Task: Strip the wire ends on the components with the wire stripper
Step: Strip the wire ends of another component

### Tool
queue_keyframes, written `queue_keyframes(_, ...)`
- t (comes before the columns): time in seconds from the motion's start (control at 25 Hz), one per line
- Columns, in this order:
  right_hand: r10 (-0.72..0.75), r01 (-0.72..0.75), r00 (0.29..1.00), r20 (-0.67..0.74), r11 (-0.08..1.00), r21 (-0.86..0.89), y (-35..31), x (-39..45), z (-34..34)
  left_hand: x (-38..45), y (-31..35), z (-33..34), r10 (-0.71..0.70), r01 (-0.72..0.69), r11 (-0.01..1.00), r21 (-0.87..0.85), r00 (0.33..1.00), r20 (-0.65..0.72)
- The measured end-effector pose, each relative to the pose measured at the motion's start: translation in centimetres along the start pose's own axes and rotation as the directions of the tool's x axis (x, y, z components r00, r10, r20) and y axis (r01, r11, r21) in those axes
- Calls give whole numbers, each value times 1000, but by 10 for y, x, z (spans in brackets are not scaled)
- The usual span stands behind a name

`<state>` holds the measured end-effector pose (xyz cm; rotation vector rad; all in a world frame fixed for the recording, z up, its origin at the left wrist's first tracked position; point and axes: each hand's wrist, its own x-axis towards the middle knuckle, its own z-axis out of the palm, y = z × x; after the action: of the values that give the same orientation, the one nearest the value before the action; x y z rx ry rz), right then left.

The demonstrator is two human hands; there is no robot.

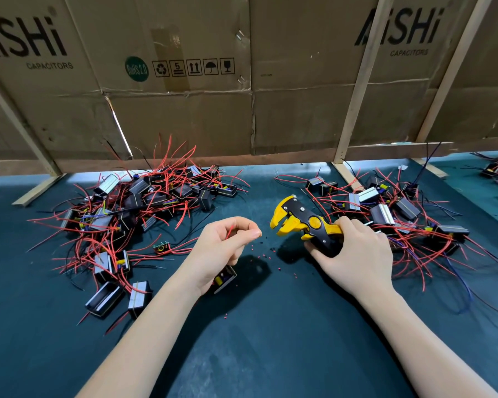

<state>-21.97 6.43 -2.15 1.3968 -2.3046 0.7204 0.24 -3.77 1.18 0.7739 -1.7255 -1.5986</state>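
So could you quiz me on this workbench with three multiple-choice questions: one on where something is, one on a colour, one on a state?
1. Where is the wire stripper?
A. in the right hand
B. on the left pile
C. on the cardboard

2. What colour are its jaws?
A. green
B. yellow
C. white

3. What is the left hand doing?
A. lying flat
B. pinching a red wire
C. holding a box lid

Answers: 1 A, fingers wrap its handles. 2 B, yellow head. 3 B, wire held between thumb and fingers.

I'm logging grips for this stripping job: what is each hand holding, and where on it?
The right hand grips the wire stripper by its handles. The left hand pinches a red wire near its end; a component hangs under the palm.
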Motion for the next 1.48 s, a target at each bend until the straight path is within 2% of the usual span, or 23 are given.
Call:
queue_keyframes(0.12, 3, -3, 1000, 3, 1000, -9, 0, 0, 0, 0, -1, 0, -24, 24, 1000, 11, 1000, 14)
queue_keyframes(0.24, 3, -3, 1000, -13, 1000, -12, 0, -1, 0, 1, 0, -8, -100, 83, 976, 199, 992, 75)
queue_keyframes(0.32, 3, -3, 1000, -16, 1000, -18, 0, -1, 0, 1, 2, -14, -142, 122, 957, 262, 988, 58)
queue_keyframes(0.44, -5, 4, 999, -38, 999, -39, 0, -1, 1, 0, 4, -17, -152, 153, 963, 224, 988, -20)
queue_keyframes(0.52, -20, 17, 997, -69, 998, -53, 0, -1, 1, 0, 4, -17, -152, 154, 967, 205, 988, -24)
queue_keyframes(0.72, -53, 40, 992, -111, 993, -112, -5, -2, 3, -4, 7, -9, -152, 115, 969, 218, 975, 161)
queue_keyframes(0.84, -99, 84, 988, -119, 989, -120, -9, -4, 5, -6, 6, -5, -122, 63, 960, 274, 971, 204)
queue_keyframes(1.0, -148, 133, 980, -133, 985, -112, -13, -6, 5, -6, 6, -2, -96, 26, 941, 338, 977, 191)
queue_keyframes(1.48, -188, 172, 967, -174, 980, -102, -9, -4, 6, -4, 4, -3, -125, 83, 951, 298, 985, 123)
